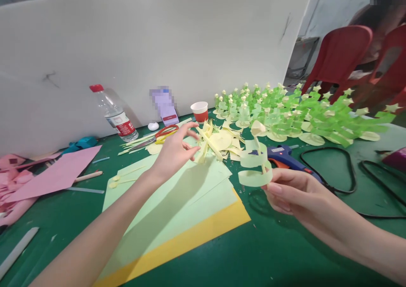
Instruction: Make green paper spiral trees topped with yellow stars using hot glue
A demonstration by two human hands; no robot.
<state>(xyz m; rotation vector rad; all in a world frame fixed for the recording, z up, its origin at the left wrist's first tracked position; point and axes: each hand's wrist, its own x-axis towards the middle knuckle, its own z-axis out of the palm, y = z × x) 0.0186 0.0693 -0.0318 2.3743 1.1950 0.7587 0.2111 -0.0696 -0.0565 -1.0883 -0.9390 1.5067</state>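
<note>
Between the thumb and fingers of my right hand (296,191) is a small paper spiral tree (255,177), a pale green strip coiled round a thin stick with a cream paper piece on top. My left hand (177,149) reaches over the sheets with fingers apart and nothing in them. Just beyond its fingertips lies a pile of pale yellow paper scraps (218,139). Under the left arm are stacked light green sheets (177,194) with a yellow sheet (234,217) at the bottom. A blue glue gun (285,153) lies behind my right hand.
Many finished green spiral trees (285,113) with stars stand at the back right. Along the white panel are a water bottle (116,115), a phone (165,107) and a paper cup (199,111). Scissors (158,136) lie nearby. Pink paper (60,172) is left; a black cable (352,168) is right.
</note>
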